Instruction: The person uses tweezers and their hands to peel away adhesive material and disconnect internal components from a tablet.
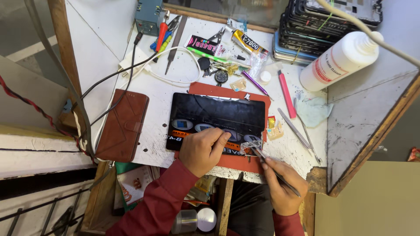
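White, scuffed worktop point(175, 94) carries a red mat point(236, 162) at its near edge, and on the mat lies a dark tablet point(216, 120), face up and flat, its glass unbroken as far as can be seen. At 9 o'clock from the tablet sits a brown case point(122, 124); at 1 o'clock a white bottle point(339, 61) lies tilted by a stack of frames point(323, 22); at 12 o'clock are a glue tube point(247, 43) and small tools. The left hand point(201, 150) presses down on the tablet's near edge, fingertips spread, gripping nothing. The right hand point(280, 188) is closed on tweezers point(271, 166), whose tips meet a crumpled clear film point(249, 146) at the tablet's 5 o'clock corner. Judging by this, a strip of film or adhesive is already lifted at that corner, while the rest of the edge looks untouched, so the work seems early. A pink tool point(286, 94) and spare tweezers point(299, 135) lie at 3 o'clock.
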